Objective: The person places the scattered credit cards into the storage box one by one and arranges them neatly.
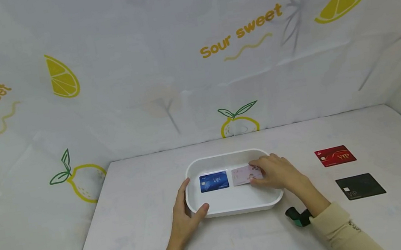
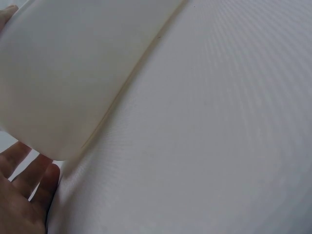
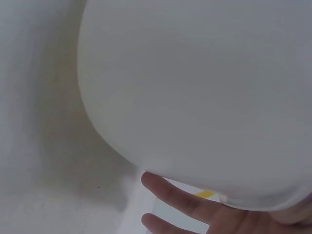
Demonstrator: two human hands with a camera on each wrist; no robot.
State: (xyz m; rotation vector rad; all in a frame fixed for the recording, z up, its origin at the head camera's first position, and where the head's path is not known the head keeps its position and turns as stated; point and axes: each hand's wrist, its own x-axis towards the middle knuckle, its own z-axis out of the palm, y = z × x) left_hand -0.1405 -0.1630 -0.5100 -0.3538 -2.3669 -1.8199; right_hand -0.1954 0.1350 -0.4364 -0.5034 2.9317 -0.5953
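A person's two hands work at a white tray (image 1: 228,157) set on a white table (image 1: 241,240), with lemon-print sheeting (image 1: 190,57) hung behind and to both sides.

The left hand (image 1: 185,220) rests against the tray's near-left corner, fingers laid along the outer wall and the thumb hooked up at the rim, steadying it rather than lifting it. The left wrist view shows the tray's pale wall (image 2: 68,73) close up, with the palm and straight fingers (image 2: 24,195) beside it on the table.

The right hand (image 1: 275,171) reaches over the tray's right end and pinches a pink card (image 1: 241,175) between curled fingers and thumb; the card lies flat, at or just above the tray floor, and the pictures do not settle whether it touches. The right wrist view shows only the tray's rounded outer wall (image 3: 195,97) and two fingers (image 3: 180,197) below it.

Just left of the pink card, a blue card (image 1: 214,181) marked VIP lies flat in the tray; the two sit side by side, close but apart.

On the table to the right of the tray, well apart from it, lie a red card (image 1: 335,156) and, nearer the person, a black card (image 1: 360,186). Cream sleeves (image 1: 340,229) cover both forearms, each with a dark wrist mount (image 1: 297,217).
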